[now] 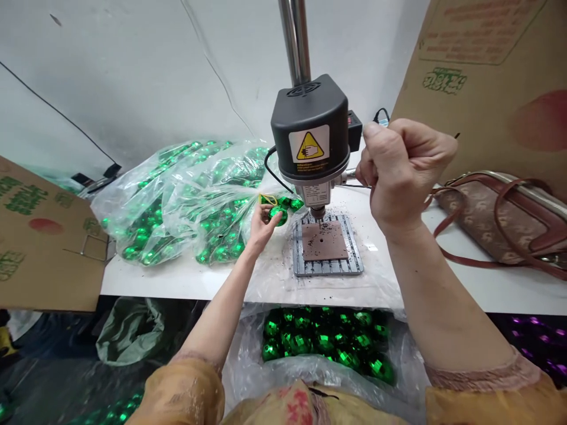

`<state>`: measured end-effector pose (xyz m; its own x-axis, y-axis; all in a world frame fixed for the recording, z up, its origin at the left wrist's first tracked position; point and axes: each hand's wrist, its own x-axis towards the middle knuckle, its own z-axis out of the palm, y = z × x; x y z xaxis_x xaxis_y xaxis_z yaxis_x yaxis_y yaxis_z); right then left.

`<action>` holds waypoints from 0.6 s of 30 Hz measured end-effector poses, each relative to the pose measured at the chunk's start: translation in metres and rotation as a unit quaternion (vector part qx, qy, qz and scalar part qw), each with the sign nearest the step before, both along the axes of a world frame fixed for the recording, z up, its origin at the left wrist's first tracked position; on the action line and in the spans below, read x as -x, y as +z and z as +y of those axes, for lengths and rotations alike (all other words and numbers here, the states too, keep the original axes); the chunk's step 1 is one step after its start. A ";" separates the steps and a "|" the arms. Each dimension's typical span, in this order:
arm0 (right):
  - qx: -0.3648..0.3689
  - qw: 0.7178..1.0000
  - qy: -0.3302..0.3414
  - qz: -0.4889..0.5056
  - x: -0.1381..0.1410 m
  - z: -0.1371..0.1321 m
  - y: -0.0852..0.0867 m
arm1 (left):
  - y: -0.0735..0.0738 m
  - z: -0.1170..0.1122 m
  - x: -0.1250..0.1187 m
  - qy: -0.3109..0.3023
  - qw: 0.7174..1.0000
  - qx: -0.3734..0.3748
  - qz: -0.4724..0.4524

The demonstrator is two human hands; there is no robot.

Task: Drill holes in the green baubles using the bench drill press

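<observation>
My left hand (262, 225) pinches a green mirrored ball ornament (277, 216) beside the mouth of a clear plastic bag (177, 195). More such balls fill the bag, and a yellow tie loop (267, 200) lies by the held one. In a fist at the right, my right hand (401, 171) is wrapped round the feed lever (351, 175) of a black bench drill press (310, 127); most of the lever is hidden by the fingers. Below the drill's chuck (317, 212), a brown board (325, 241) with a small dark hole rests on the slotted metal base (328, 268).
Dark chips lie scattered around the base on the white table (177, 283). An open plastic bag of green balls (328, 342) sits below the front edge. Cardboard boxes (44, 236) flank both sides, and a handbag (500, 218) with brown straps lies at right.
</observation>
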<state>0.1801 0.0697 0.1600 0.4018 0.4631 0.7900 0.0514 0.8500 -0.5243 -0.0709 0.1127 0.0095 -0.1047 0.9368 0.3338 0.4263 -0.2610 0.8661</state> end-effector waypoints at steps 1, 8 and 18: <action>0.001 1.000 0.002 0.004 0.001 0.000 0.001 | 0.002 -0.013 -0.004 -0.033 0.998 0.007 -0.048; -0.033 0.997 0.038 0.050 0.003 0.005 0.003 | -0.011 -0.065 -0.046 -0.211 0.971 0.067 -0.088; -0.011 0.999 0.033 0.033 0.002 -0.001 0.002 | -0.018 -0.044 -0.059 -0.161 0.983 -0.037 0.073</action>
<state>0.1783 0.0688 0.1620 0.4220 0.4726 0.7737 -0.0387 0.8620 -0.5055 -0.0117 0.0692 -0.0088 0.2480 0.8857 0.3926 0.4290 -0.4637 0.7752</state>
